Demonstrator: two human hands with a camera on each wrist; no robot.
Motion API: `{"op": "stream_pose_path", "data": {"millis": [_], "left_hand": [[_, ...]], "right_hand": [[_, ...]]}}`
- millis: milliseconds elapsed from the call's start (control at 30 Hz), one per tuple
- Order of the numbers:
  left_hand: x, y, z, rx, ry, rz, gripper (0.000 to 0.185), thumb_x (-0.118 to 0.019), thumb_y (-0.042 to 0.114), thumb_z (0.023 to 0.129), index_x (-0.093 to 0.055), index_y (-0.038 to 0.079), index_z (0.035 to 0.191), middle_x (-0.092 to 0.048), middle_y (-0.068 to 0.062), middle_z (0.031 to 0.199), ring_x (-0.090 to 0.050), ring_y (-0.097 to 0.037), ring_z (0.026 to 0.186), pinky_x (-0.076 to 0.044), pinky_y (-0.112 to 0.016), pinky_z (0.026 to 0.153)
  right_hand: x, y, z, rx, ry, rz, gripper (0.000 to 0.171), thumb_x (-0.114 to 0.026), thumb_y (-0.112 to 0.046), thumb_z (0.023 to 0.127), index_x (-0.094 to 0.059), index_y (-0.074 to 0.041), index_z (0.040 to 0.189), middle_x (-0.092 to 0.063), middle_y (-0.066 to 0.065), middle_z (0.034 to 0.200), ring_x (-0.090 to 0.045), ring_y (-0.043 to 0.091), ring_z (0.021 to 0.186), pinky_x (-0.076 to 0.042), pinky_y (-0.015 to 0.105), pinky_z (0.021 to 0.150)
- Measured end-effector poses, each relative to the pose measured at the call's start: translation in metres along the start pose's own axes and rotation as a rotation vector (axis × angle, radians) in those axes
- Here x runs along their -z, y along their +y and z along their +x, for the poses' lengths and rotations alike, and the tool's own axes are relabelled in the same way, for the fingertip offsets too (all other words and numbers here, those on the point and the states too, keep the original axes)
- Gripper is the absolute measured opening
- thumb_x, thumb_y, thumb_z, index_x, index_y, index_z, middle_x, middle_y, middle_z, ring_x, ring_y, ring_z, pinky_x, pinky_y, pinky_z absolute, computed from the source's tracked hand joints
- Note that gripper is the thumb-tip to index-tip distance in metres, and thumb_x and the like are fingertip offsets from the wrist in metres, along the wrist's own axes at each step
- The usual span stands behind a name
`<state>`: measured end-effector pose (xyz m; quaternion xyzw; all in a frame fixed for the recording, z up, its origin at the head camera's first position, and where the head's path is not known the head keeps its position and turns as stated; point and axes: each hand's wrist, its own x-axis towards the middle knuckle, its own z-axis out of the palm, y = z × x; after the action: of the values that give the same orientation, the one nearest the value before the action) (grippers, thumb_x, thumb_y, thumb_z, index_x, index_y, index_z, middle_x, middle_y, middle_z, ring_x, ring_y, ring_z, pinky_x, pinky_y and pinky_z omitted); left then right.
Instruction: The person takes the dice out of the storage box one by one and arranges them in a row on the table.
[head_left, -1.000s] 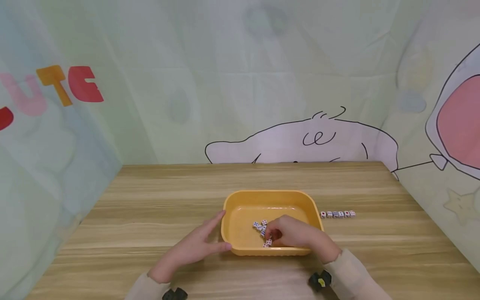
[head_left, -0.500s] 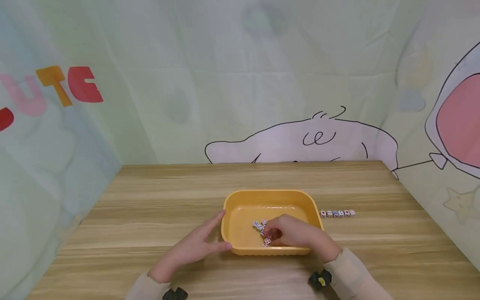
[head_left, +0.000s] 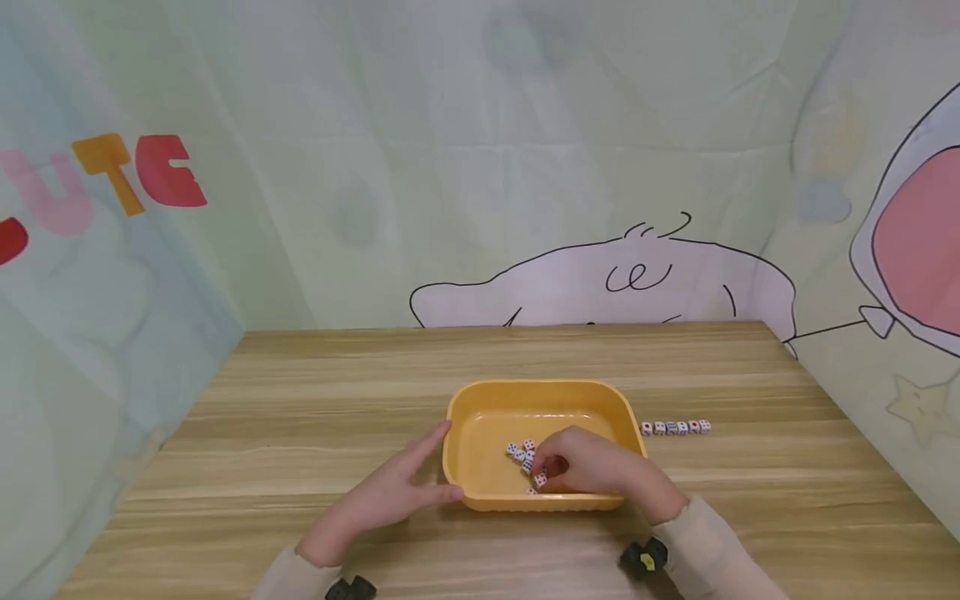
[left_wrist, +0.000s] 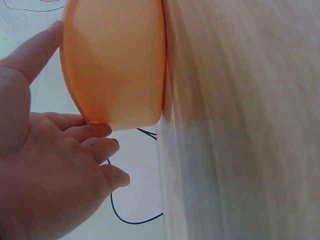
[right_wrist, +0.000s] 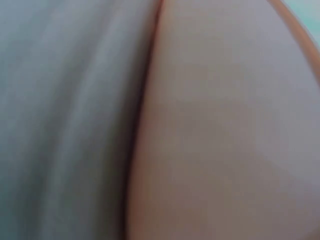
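A yellow rectangular tray (head_left: 480, 408) stands on the wooden table and holds several small white dice (head_left: 519, 454), gathered near its middle. My left hand (head_left: 390, 492) touches the tray's left side with fingers spread; in the left wrist view, thumb and fingertips meet the orange-looking rim (left_wrist: 75, 95). Inside the tray, my right hand (head_left: 581, 462) has curled fingers, with a die (head_left: 540, 481) pinched at the fingertips. Part of one more die (head_left: 532, 492) shows by the near wall. Blurred skin (right_wrist: 225, 125) fills most of the right wrist view, so the fingers are hidden there.
Right of the tray, several dice (head_left: 682, 427) stand in a straight row on the table (head_left: 337, 375). A printed cloth backdrop (head_left: 337, 167) rises behind the table and along both sides. Dark wrist devices (head_left: 643, 558) sit by the sleeves.
The die at my right fingertips has turned and shifted slightly, and the dice beside it have been nudged a little. My left hand and the tray have stayed put.
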<state>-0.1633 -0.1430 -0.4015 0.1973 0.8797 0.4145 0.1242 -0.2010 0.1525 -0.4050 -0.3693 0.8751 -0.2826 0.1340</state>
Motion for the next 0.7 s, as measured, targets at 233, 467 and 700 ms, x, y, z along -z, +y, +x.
{"op": "stream_pose_path", "data": {"millis": [233, 467, 700], "left_hand": [[-0.001, -0.001, 0.000, -0.009, 0.002, 0.006, 0.090, -0.074, 0.040, 0.084, -0.025, 0.009, 0.153, -0.024, -0.015, 0.157, -0.019, -0.043, 0.144, -0.015, -0.064, 0.113], [0.000, 0.000, 0.000, -0.002, 0.008, 0.013, 0.091, -0.073, 0.042, 0.083, -0.025, 0.010, 0.153, -0.024, -0.016, 0.157, -0.019, -0.044, 0.143, -0.016, -0.065, 0.112], [0.000, -0.001, 0.000, -0.004, 0.007, 0.011, 0.090, -0.073, 0.041, 0.083, -0.025, 0.009, 0.153, -0.024, -0.017, 0.157, -0.020, -0.043, 0.143, -0.017, -0.064, 0.112]], "right_hand": [[0.031, 0.001, -0.021, 0.018, 0.100, 0.014, 0.005, -0.070, -0.012, 0.086, -0.069, -0.016, 0.089, -0.059, -0.012, 0.079, -0.051, 0.003, 0.071, -0.048, 0.021, 0.062], [0.078, 0.016, -0.058, -0.083, 0.229, 0.019, 0.007, -0.071, -0.012, 0.087, -0.068, -0.011, 0.093, -0.062, -0.006, 0.083, -0.054, 0.010, 0.074, -0.050, 0.023, 0.062], [0.107, 0.041, -0.097, -0.238, 0.316, -0.050, 0.010, -0.072, -0.010, 0.086, -0.068, -0.008, 0.095, -0.060, -0.003, 0.080, -0.051, 0.009, 0.071, -0.047, 0.021, 0.058]]}}
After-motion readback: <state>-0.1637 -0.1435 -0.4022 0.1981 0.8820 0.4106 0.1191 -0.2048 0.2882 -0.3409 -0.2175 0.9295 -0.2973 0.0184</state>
